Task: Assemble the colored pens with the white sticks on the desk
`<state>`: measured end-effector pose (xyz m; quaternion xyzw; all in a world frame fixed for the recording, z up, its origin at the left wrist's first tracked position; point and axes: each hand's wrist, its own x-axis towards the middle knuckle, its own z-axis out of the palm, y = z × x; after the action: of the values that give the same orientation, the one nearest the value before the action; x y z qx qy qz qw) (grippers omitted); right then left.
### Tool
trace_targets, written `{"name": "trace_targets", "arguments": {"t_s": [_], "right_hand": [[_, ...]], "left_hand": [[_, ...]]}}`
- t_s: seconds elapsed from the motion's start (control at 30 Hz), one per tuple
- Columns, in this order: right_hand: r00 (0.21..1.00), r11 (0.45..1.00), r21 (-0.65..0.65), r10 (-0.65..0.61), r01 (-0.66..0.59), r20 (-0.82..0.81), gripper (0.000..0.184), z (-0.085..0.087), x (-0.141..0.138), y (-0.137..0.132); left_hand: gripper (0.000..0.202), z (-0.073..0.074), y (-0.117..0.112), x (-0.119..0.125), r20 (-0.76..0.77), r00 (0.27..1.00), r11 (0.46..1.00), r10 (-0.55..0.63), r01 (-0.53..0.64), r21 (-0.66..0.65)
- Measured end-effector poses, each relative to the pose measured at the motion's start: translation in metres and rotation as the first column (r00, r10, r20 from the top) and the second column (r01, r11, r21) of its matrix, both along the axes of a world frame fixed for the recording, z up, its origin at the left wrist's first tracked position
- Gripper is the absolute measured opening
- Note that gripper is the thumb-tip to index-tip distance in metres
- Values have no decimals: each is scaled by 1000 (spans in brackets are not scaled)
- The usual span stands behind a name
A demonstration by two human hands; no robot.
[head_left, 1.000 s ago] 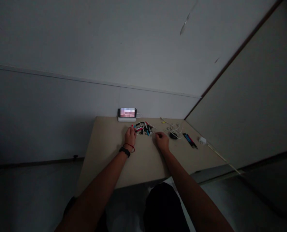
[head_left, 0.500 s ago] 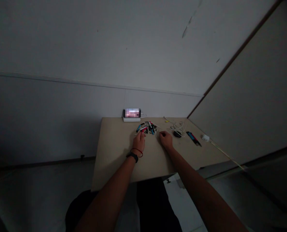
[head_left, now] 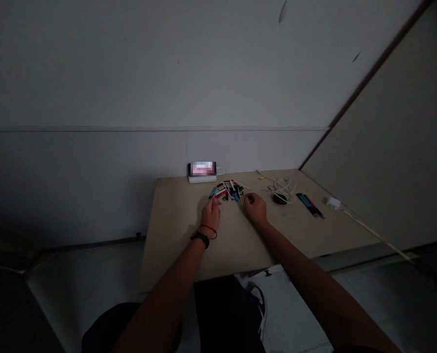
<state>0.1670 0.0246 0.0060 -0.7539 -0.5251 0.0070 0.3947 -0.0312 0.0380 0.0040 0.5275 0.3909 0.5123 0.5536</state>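
A loose heap of slim sticks and small handles in red, blue, black and white, crossed over one another near the back edge of a pale wooden tabletop, about midway along it. Each piece too small to identify exactly. One blue piece splayed out at the heap's left end.

Left hand just at the heap's near left, fingers loosely spread, fingertips at the closest pieces, no clear pinch. Right hand at the heap's near right, fingers curled close together beside the white sticks; any pinch impossible to tell from this angle. Around the left wrist, a black watch and a red string.

Behind the heap, by the wall, a phone with a pixelated screen, lying on its long side on top of a white block. Farther right, a loose white cable just beside a round black object, then a bundle of slim blue, red and black pieces, then a white plug with a pale cord running off the tabletop's right side.

Compared with a second ago: both hands closer together along the heap's near side, the left no longer over its left end. Heap much the same in shape. Tabletop sitting slightly higher and farther right in view, the wall's line now level instead of slanted.
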Motion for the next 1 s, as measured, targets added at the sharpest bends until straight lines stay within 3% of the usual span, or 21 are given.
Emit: {"name": "trace_targets", "arguments": {"t_s": [0.17, 0.27, 0.53, 0.73, 1.0], "right_hand": [[954, 964, -18, 263, -264, 144, 30, -2, -12, 4], [917, 933, -29, 357, -358, 179, 28, -2, -20, 11], [887, 907, -31, 417, -419, 198, 25, -4, -32, 33], [895, 907, -6, 417, -421, 158, 18, -8, -29, 36], [886, 891, 36, 444, -452, 136, 16, -11, -27, 36]], "left_hand": [[53, 0, 8, -4, 150, 987, 996, 50, -39, -78], [51, 0, 10, -5, 218, 973, 994, 72, -51, -99], [50, 1, 13, -1, 142, 990, 999, 17, -12, -32], [52, 6, 28, 6, 82, 996, 999, 46, -46, -8], [50, 5, 28, 6, 81, 996, 999, 46, -45, -17]]}}
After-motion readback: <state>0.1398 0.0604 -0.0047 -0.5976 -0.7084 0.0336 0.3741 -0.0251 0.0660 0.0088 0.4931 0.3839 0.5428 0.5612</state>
